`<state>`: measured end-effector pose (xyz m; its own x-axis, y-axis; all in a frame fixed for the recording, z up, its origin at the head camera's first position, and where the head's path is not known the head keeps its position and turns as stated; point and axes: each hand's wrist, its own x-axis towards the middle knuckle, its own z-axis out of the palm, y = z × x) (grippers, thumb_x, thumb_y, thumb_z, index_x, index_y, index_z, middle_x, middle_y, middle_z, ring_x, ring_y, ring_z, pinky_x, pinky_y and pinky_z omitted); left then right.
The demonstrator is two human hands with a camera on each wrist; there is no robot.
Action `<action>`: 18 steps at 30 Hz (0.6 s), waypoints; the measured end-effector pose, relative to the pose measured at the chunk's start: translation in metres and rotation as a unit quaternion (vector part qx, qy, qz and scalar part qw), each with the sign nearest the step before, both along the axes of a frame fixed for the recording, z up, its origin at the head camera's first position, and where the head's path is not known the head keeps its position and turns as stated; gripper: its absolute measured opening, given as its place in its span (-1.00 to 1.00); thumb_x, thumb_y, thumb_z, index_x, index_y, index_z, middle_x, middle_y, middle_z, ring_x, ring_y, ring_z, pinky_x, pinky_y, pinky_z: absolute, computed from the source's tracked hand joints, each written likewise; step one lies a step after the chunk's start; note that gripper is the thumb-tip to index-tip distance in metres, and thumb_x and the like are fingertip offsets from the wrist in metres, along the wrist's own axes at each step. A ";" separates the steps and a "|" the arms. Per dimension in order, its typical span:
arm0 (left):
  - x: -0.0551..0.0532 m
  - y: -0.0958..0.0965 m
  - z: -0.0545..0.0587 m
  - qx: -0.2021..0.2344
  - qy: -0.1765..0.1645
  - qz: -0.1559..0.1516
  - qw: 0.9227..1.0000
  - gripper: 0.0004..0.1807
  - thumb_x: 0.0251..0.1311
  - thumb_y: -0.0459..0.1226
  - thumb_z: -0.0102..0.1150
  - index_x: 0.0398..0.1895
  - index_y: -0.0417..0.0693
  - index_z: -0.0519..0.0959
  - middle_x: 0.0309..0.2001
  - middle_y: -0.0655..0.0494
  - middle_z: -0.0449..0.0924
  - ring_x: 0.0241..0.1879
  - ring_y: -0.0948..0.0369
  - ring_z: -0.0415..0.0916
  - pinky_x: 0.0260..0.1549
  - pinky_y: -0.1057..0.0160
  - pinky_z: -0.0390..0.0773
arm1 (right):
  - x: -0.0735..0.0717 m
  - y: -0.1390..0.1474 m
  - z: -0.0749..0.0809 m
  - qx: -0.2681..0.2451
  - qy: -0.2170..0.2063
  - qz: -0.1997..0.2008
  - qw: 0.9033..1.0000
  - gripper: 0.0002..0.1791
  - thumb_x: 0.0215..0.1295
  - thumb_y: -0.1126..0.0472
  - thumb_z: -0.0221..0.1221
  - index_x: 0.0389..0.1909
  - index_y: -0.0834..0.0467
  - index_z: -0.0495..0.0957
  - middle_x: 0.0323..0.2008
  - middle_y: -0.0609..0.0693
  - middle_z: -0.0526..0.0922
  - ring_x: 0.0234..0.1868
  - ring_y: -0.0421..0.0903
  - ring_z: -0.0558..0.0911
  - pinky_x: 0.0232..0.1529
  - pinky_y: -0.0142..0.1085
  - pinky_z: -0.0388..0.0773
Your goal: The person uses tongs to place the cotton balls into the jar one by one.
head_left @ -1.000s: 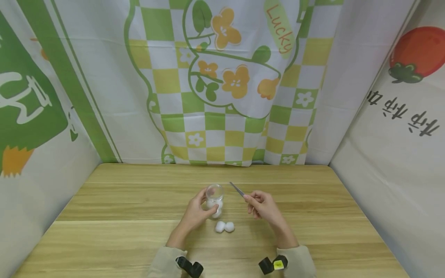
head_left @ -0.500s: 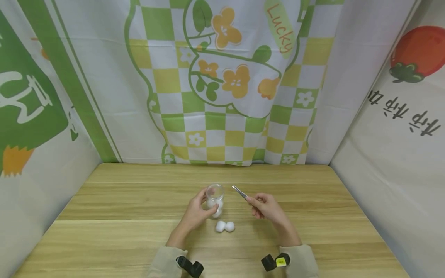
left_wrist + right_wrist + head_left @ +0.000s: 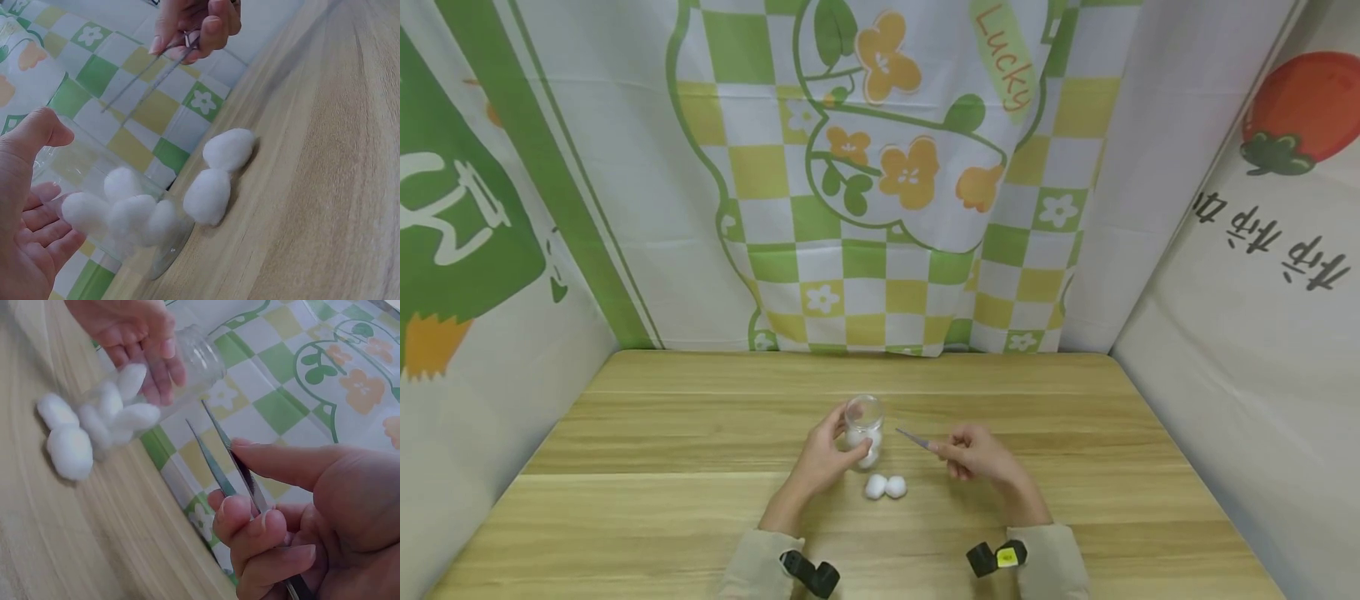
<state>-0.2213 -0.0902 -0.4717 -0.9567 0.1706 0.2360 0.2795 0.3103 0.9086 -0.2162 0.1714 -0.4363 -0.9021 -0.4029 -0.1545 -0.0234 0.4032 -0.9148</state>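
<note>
My left hand (image 3: 825, 460) holds an open clear glass jar (image 3: 865, 412) upright on the table, thumb at the near side and fingers round the far side. Inside, several white cotton balls (image 3: 131, 215) fill the lower part. Two more cotton balls (image 3: 886, 487) lie side by side on the wood, just in front of the jar. To the right, my right hand (image 3: 979, 457) pinches metal tweezers (image 3: 211, 464) between thumb and fingers. Their slim tips point left toward the jar, spread apart with nothing between them.
The wooden table (image 3: 662, 433) reaches back to a green and yellow checked curtain (image 3: 865, 275). Printed cloth walls (image 3: 1247, 350) stand at both sides. A small black wrist camera (image 3: 808, 575) sits at each sleeve.
My right hand has shifted slightly right and toward me, and the tweezer tips have dropped lower in the head view. The left hand, jar and loose cotton balls stay put.
</note>
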 end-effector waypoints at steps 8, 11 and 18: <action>-0.001 0.000 0.000 -0.003 -0.002 -0.002 1.000 -0.33 0.11 -0.32 0.31 0.31 -0.27 0.32 0.24 -0.25 0.47 0.25 -0.18 0.44 0.35 -0.08 0.43 | -0.001 0.001 -0.005 0.026 -0.009 0.025 0.999 -0.58 0.38 0.15 0.12 -0.39 0.52 0.46 -0.76 -0.14 0.42 -0.76 -0.33 0.33 -0.73 -0.58 0.22; -0.001 0.000 0.000 -0.004 -0.001 -0.001 1.000 -0.33 0.12 -0.31 0.31 0.31 -0.28 0.32 0.24 -0.24 0.47 0.26 -0.18 0.43 0.35 -0.07 0.43 | -0.001 0.002 -0.007 0.026 -0.018 0.031 0.999 -0.57 0.37 0.14 0.14 -0.44 0.49 0.44 -0.76 -0.15 0.41 -0.75 -0.32 0.33 -0.73 -0.57 0.22; 0.000 -0.001 0.000 0.001 -0.001 0.001 1.000 -0.33 0.10 -0.33 0.32 0.30 -0.29 0.33 0.24 -0.26 0.47 0.25 -0.18 0.44 0.35 -0.08 0.44 | -0.006 0.009 -0.018 0.040 -0.020 0.058 0.997 -0.56 0.33 0.14 0.18 -0.54 0.45 0.39 -0.79 -0.18 0.41 -0.76 -0.33 0.30 -0.73 -0.57 0.20</action>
<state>-0.2212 -0.0909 -0.4718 -0.9571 0.1691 0.2353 0.2782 0.3090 0.9095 -0.2217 0.1802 -0.4545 -0.8425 -0.4892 -0.2257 -0.0381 0.4720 -0.8808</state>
